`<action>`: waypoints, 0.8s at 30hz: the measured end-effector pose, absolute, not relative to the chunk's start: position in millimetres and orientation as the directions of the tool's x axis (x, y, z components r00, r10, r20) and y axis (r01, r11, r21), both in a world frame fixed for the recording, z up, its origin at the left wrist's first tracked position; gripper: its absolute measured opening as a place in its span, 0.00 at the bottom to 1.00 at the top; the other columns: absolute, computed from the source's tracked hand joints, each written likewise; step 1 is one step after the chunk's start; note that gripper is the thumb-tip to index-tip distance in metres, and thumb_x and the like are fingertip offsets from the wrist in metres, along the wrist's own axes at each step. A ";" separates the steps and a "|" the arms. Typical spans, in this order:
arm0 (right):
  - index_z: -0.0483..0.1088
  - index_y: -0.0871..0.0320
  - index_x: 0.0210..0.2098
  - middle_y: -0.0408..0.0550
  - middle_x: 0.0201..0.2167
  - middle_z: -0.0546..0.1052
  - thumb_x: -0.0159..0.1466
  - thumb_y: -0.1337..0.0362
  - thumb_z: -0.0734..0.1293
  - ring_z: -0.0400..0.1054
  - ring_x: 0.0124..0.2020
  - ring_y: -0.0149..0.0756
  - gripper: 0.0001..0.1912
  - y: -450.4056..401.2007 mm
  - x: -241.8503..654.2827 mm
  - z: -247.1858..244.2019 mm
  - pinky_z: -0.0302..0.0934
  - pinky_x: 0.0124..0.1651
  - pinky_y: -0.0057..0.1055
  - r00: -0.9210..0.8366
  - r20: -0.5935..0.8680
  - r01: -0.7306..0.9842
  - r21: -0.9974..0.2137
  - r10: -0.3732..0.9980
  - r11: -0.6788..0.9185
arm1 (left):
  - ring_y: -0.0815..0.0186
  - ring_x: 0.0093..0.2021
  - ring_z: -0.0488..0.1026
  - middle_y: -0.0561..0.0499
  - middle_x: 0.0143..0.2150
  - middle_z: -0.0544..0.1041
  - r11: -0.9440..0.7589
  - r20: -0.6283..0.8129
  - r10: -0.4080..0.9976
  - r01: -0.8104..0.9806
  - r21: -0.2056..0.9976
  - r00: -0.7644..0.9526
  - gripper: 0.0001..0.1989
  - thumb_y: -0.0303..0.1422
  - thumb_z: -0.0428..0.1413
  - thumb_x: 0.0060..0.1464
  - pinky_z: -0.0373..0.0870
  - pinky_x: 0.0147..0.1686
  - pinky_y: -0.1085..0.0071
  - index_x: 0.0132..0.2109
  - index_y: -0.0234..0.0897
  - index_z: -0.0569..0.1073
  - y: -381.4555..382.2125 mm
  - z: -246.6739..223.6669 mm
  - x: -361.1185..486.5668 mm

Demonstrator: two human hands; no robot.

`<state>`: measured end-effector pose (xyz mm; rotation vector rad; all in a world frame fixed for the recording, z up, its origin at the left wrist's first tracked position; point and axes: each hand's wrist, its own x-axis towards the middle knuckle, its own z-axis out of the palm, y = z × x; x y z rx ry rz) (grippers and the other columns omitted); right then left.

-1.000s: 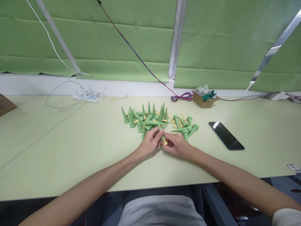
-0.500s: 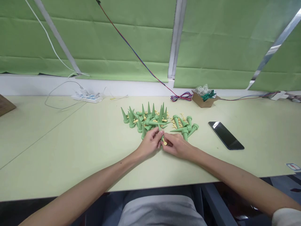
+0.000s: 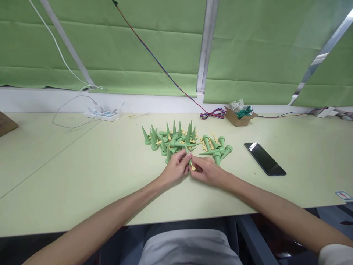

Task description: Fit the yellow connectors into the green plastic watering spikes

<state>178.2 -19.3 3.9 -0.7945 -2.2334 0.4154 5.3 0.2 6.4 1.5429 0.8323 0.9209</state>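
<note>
My left hand [image 3: 178, 164] is closed round a green spike [image 3: 187, 149], whose tip points away from me. Against it, my right hand [image 3: 206, 169] pinches a small yellow piece [image 3: 193, 168] at the near end of the spike; its round end shows between the hands. Just beyond my hands lies a heap of green spikes [image 3: 174, 141], several of them upright, with small yellow pieces among them. More green spikes [image 3: 217, 156] lie to the right, beside scattered yellow pieces [image 3: 213, 138].
A black phone [image 3: 265, 159] lies on the table [image 3: 110, 158] at the right. Behind are a small cardboard box [image 3: 237, 120] with plastic and green material, a coiled red and blue cable [image 3: 212, 113], and a white power strip [image 3: 102, 115].
</note>
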 end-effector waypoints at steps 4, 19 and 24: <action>0.53 0.54 0.28 0.36 0.21 0.59 0.61 0.72 0.62 0.50 0.22 0.27 0.12 -18.8 176.9 3.4 0.45 0.26 0.25 -0.533 0.525 0.438 -0.500 0.663 0.748 | 0.73 0.20 0.61 0.58 0.22 0.64 -0.177 0.142 0.885 0.037 0.984 0.443 0.21 0.49 0.53 0.62 0.56 0.21 0.75 0.31 0.37 0.63 -1.2 9.9 6.0; 0.57 0.55 0.28 0.35 0.18 0.60 0.67 0.62 0.64 0.53 0.20 0.27 0.13 -13.2 179.1 3.2 0.45 0.27 0.26 -0.422 0.451 0.578 -0.534 0.787 0.616 | 0.69 0.23 0.60 0.57 0.22 0.61 -0.394 0.347 0.916 0.288 0.873 0.201 0.19 0.44 0.53 0.64 0.55 0.25 0.71 0.28 0.39 0.61 -3.4 15.2 2.7; 0.63 0.57 0.28 0.38 0.19 0.66 0.69 0.63 0.63 0.57 0.21 0.28 0.13 -9.6 182.3 2.8 0.47 0.28 0.27 -0.433 0.404 0.649 -0.480 0.805 0.590 | 0.68 0.28 0.63 0.53 0.28 0.67 -0.533 0.472 0.846 0.372 0.760 0.246 0.16 0.39 0.53 0.64 0.59 0.29 0.71 0.29 0.37 0.65 -2.5 14.9 2.4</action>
